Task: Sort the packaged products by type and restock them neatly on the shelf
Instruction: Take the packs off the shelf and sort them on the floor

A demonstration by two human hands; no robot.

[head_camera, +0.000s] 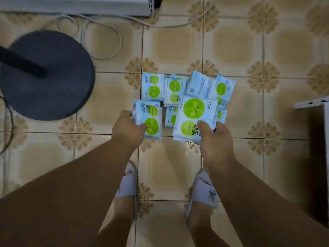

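Note:
Several light-blue packets with green circles lie in a loose pile on the tiled floor, among them a green-circle packet at the far left and a plain blue packet marked ZERO. My left hand grips a small stack of green-circle packets by its left edge. My right hand holds a larger green-circle packet by its lower right corner, raised over the pile. A white shelf corner shows at the right edge.
A dark round stand base with a black pole sits on the floor at left. White cables loop behind it below a white unit at the top. My feet in pale slippers stand just below the pile.

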